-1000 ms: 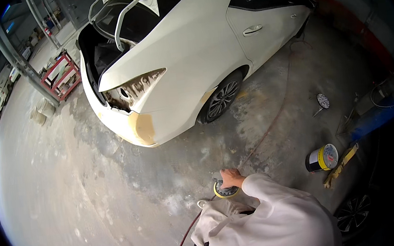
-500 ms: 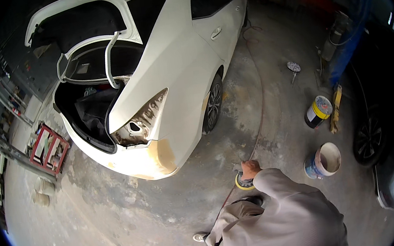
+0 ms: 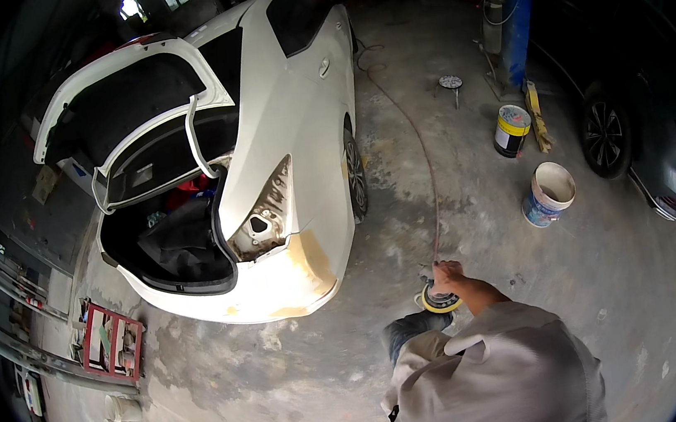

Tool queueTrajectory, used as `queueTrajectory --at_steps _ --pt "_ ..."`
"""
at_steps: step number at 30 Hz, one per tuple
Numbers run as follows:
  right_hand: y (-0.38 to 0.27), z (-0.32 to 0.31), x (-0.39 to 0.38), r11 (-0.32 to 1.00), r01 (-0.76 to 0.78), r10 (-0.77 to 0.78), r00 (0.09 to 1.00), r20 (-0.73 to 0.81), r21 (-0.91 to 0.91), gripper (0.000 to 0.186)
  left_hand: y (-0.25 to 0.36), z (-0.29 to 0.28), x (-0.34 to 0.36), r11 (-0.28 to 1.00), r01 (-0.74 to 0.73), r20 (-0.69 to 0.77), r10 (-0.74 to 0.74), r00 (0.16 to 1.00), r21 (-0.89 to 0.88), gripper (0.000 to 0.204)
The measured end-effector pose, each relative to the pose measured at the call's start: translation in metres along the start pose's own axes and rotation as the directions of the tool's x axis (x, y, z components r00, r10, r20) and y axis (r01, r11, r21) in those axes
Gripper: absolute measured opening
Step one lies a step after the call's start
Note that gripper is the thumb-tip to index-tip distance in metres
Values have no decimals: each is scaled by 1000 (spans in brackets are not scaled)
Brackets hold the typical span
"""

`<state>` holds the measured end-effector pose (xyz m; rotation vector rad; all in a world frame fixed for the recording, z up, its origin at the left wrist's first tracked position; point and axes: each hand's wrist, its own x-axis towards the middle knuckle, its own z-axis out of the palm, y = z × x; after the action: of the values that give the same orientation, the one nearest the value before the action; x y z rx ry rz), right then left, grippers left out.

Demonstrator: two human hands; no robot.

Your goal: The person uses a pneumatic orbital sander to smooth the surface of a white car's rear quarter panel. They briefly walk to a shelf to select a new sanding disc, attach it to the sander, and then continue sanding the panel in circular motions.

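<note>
My right hand (image 3: 447,276) is closed on a round sander (image 3: 440,301) with a yellow rim and a dark body, held low in front of me, with a reddish hose (image 3: 433,200) beyond it. Ahead to the left stands a white car (image 3: 312,97) with its trunk lid (image 3: 217,87) raised, the tail-lamp opening (image 3: 268,198) bare and dirty, and a beige-yellow patch (image 3: 310,256) on the bumper's corner. My left hand is out of view.
On the right are a multicoloured bucket (image 3: 541,204), a black-and-yellow pail (image 3: 510,137), a yellow bar (image 3: 536,117), a round stand (image 3: 451,82), a blue lift post (image 3: 519,40) and a dark car (image 3: 657,158). A red cart (image 3: 107,341) and white buckets (image 3: 121,415) stand at left.
The view has swung toward the space between the two cars, bringing the trunk and dark car more into sight. My right hand still holds the sander; my legs have shifted.
</note>
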<state>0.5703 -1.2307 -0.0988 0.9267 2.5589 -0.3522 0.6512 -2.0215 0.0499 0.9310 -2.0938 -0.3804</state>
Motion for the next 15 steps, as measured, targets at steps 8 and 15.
queueTrajectory --at_steps 8,15 --pt "-81 40 14 988 146 -145 989 37 -38 73 -20 -22 42 996 69 -29 -67 997 54 28" --pt "-168 45 23 898 421 -410 906 101 -127 77 -54 -72 59 968 203 -126 -185 975 147 31"
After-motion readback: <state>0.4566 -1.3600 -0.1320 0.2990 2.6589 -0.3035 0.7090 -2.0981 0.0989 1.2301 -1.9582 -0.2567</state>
